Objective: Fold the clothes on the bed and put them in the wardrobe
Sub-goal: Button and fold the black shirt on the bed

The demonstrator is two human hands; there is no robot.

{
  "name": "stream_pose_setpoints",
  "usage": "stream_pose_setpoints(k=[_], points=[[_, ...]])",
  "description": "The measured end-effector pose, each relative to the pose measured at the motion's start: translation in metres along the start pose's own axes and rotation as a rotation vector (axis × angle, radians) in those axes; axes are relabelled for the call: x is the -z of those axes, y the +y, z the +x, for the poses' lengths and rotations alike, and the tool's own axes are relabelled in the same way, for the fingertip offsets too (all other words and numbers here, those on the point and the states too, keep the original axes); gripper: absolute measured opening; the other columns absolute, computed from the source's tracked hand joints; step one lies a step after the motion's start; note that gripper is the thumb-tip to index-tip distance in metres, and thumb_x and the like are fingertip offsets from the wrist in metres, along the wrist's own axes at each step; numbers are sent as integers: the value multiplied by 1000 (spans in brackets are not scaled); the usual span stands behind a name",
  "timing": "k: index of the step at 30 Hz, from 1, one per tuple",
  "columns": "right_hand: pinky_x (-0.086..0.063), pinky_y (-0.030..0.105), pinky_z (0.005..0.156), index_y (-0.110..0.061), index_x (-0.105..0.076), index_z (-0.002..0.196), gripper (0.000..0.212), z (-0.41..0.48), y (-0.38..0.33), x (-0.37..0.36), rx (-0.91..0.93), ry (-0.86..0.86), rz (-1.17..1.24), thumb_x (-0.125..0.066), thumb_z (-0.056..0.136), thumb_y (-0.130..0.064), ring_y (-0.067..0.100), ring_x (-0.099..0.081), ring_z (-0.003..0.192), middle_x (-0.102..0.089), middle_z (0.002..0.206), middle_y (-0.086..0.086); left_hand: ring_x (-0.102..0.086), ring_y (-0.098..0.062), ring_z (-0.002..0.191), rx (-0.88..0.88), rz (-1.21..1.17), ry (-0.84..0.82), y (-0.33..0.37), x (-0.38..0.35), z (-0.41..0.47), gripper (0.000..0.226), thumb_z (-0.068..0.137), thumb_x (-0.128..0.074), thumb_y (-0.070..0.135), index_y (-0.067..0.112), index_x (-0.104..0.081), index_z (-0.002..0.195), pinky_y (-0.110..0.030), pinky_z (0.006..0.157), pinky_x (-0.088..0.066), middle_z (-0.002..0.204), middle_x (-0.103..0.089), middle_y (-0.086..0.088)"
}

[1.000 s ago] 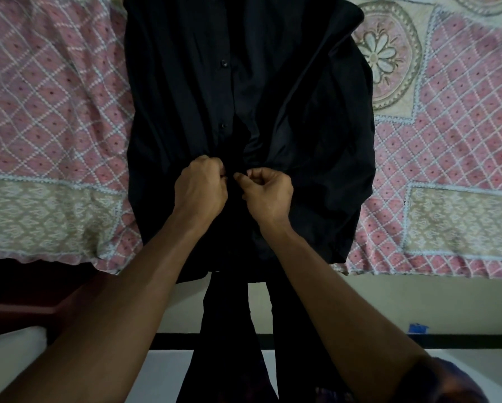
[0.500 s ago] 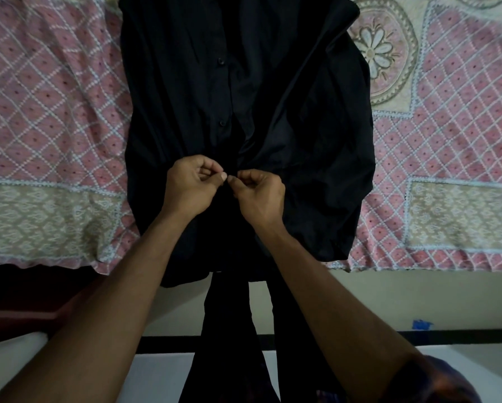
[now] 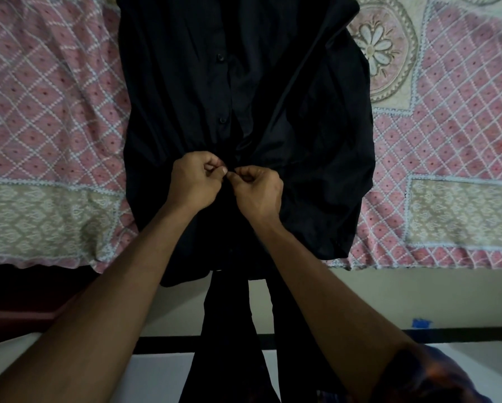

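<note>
A black button-front shirt (image 3: 185,82) of smooth fabric lies spread lengthwise on a bed covered by a pink-and-cream quilted bedspread (image 3: 55,112) with white lattice stitching, its near hem hanging just over the near edge of the mattress. The person's left hand (image 3: 196,180) and right hand (image 3: 257,191) meet at the shirt's front opening, near the lower part of the placket, fingers curled tight, each pinching the dark cloth, thumbs almost touching. Two black buttons (image 3: 220,57) show on the placket farther up. The shirt's right panel is folded back at a slant, exposing its inner side. A round floral medallion (image 3: 380,48) marks the bedspread at far right. Below the bed edge, the person's dark trousers (image 3: 229,330) stand over a pale floor, with a small blue scrap (image 3: 421,323) at right.
</note>
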State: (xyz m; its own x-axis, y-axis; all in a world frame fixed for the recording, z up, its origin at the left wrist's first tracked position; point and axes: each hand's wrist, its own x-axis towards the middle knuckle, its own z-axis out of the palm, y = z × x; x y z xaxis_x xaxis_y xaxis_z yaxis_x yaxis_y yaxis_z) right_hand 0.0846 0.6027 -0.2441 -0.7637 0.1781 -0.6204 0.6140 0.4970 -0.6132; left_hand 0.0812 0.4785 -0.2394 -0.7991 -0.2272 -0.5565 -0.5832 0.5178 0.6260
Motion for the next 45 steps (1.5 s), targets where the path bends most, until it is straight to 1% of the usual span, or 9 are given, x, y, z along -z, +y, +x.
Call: stream_pose_setpoints(k=[15,20,23,26,29,33,39,43,45], points=[[-60,35,75,-17,-79,92,10,-7,-3,-1,-1,-5,64,-74,90,-25,6,-70,74,-75,80,-7,-61,-11,82,-1,88,-72,3,0,-1,11,97,-59,19,12,-67,97,-24,71,-47,88,-65,3],[-61,40,79,-16,-81,91,15,-14,0,-3,-53,-17,241,-69,91,-26,9,-72,81,-77,82,-5,-57,-2,72,9,56,-28,5,-3,0,10,96,-58,14,18,-64,88,-5,56,-37,79,-60,12],[-57,28,67,-7,-79,88,22,-17,4,3,-141,-70,446,-64,97,-20,10,-70,78,-75,81,5,-57,1,71,23,24,-25,5,-5,-1,11,96,-58,15,17,-66,89,-2,54,-37,80,-61,13],[-51,18,60,-5,-78,96,15,-10,5,12,-170,-165,520,-66,95,-14,5,-68,73,-75,81,4,-62,1,67,42,-74,-37,3,-3,1,14,96,-60,16,20,-69,85,-11,62,-45,77,-66,10],[-50,18,56,-3,-77,96,12,-3,3,14,-170,-213,517,-70,92,-11,8,-70,73,-77,87,6,-63,3,62,49,-175,-51,1,0,1,19,95,-63,16,28,-68,80,-15,62,-49,75,-69,7],[-49,18,52,-1,-78,92,13,-6,1,6,-149,-123,512,-77,88,-13,8,-71,69,-77,83,8,-67,0,67,50,-254,-17,-1,1,-3,11,95,-64,19,24,-72,89,-18,67,-55,80,-72,7],[-53,25,64,-7,-79,89,11,-8,6,-7,-115,-47,501,-79,86,-17,16,-75,76,-77,80,4,-70,-2,78,34,-261,-9,-3,-1,-8,10,89,-72,20,28,-72,84,-18,73,-55,82,-73,10],[-58,31,71,-9,-79,93,10,-8,10,-8,-79,-58,466,-78,87,-17,17,-75,80,-78,83,3,-61,9,66,24,-130,109,3,-9,-10,11,93,-66,16,18,-70,83,-4,61,-43,73,-65,14],[-62,41,79,-10,-79,94,12,-8,12,-9,-68,-59,456,-76,88,-20,18,-75,82,-78,85,3,-57,15,65,18,-107,143,5,-13,-13,11,94,-63,15,17,-67,84,-1,58,-38,72,-61,16]])
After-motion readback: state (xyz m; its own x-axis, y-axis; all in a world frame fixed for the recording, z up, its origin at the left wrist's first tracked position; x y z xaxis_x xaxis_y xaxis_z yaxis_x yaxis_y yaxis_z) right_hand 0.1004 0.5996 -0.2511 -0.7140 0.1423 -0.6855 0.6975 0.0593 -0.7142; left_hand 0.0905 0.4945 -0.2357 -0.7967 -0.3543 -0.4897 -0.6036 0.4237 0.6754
